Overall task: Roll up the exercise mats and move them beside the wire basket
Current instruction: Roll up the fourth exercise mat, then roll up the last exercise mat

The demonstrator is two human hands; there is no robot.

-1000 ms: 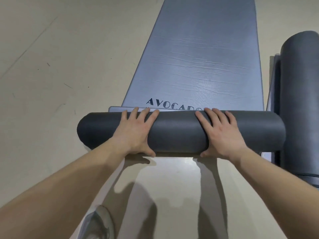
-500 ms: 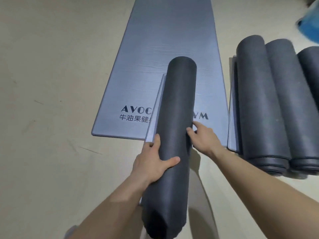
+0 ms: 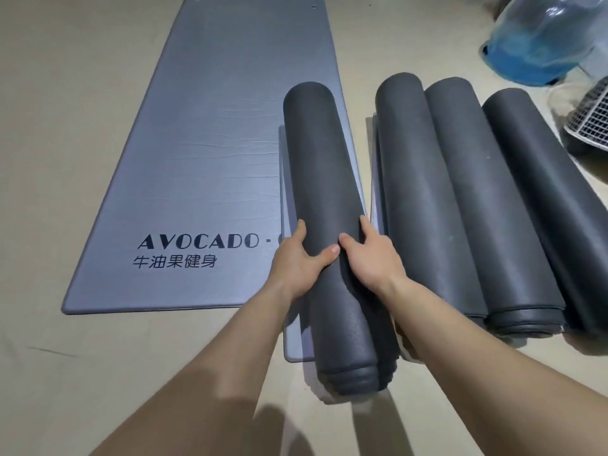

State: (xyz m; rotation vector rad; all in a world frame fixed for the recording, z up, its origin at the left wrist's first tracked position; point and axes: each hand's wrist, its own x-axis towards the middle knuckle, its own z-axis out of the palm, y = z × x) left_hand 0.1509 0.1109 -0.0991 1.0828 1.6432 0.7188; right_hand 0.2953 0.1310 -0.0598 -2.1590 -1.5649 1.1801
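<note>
A dark grey rolled mat (image 3: 324,179) lies lengthwise away from me, its loose flap on the floor beneath it. My left hand (image 3: 297,264) grips its left side, thumb across the top. My right hand (image 3: 370,258) grips its right side, fingers curled round it. Under its far end lies a flat grey mat (image 3: 210,133) printed AVOCADO. Three more rolled mats (image 3: 460,199) lie side by side just to the right. The white wire basket (image 3: 592,116) stands at the right edge, beyond those rolls.
A clear blue-tinted water jug (image 3: 539,44) lies at the top right, behind the basket. Beige floor (image 3: 65,159) stretches bare to the left of the flat mat and in front of me.
The roll has been lifted off the flat mat's end and turned lengthwise. Since half a second ago it has moved right, closer to the three rolled mats, and both hands now grip its sides.
</note>
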